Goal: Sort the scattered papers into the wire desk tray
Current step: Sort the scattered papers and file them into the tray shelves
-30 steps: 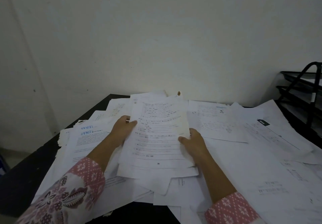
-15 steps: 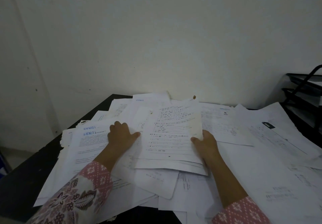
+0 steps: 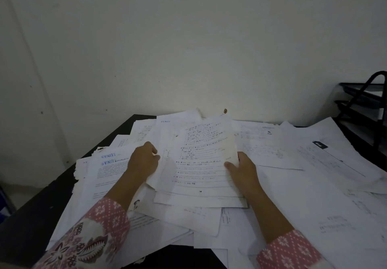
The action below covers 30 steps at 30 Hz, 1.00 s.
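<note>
In the head view, at centre frame, the left hand (image 3: 144,159) curls its fingers round the left edge of a sheaf of printed sheets (image 3: 201,164), and the right hand (image 3: 243,170) pinches its right edge, thumb on top. The sheaf lies over scattered papers (image 3: 314,195) covering the dark desk (image 3: 27,216). The black wire desk tray (image 3: 364,103) stands at the right edge of the frame, well apart from both hands.

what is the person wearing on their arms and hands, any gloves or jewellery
Both hands, the left hand and the right hand, are bare: no gloves, and no rings or watch show. The left sleeve is pink with small white flower prints, plus a larger dark floral pattern lower down. The right sleeve is the same pink with white flowers.
</note>
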Available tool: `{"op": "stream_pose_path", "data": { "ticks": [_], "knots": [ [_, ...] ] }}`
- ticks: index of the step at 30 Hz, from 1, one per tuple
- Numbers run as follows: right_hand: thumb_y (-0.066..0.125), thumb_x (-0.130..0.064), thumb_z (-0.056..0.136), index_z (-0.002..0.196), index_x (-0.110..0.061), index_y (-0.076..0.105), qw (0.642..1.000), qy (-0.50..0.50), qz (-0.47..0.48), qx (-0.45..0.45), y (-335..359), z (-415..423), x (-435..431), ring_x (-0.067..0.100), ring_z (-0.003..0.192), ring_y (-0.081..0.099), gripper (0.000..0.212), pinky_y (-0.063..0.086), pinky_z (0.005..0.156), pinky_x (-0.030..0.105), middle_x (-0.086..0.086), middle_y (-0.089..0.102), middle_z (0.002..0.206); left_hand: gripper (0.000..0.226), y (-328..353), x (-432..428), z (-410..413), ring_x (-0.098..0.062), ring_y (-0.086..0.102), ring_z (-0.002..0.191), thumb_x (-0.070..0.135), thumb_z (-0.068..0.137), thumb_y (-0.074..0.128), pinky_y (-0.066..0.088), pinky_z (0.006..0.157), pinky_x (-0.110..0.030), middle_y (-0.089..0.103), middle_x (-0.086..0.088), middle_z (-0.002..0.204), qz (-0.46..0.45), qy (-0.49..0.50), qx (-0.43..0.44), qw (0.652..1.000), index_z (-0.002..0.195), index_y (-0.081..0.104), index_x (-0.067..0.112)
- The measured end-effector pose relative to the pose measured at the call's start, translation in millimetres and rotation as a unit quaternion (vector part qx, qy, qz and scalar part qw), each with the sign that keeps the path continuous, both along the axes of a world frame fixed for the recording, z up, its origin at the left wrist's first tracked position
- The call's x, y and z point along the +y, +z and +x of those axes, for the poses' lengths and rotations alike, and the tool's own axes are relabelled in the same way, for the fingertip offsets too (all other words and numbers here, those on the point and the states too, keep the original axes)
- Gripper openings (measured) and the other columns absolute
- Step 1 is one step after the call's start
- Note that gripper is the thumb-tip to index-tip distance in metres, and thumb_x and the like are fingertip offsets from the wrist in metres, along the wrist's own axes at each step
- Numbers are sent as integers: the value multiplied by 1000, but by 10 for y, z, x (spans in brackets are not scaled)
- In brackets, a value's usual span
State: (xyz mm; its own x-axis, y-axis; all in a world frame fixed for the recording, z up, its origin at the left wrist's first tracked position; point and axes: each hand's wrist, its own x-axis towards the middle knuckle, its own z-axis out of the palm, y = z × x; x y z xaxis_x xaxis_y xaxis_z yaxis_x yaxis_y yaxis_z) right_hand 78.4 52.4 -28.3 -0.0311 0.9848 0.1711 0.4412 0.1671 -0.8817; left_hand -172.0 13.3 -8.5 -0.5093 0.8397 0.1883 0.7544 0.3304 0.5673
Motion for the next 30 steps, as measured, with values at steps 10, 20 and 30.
{"op": "stream_pose_path", "data": {
  "ticks": [10,20,30],
  "knots": [
    [59,-12,91,127,-3,46,999,14,-36,1,106,-22,-9,20,109,53,39,41,86,23,11,55,127,34,41,-51,254,-26,49,104,20,99,39,42,79,-32,48,-16,131,-8,-33,-258,966,131,43,7],
    [53,-26,94,80,-12,58,981,-19,-31,-190,278,421,253,19,88,54,21,37,74,23,2,61,85,53,63,-29,492,-29,46,121,12,91,59,36,84,-25,45,-15,137,-43,-92,-231,968,137,34,3],
    [69,-42,81,125,0,45,920,-234,-143,-279,288,1139,545,33,123,40,65,38,97,38,21,43,132,45,-5,-44,535,-26,46,121,10,93,55,36,92,-28,46,-11,137,71,-82,-302,947,134,37,9]
  ]
}}
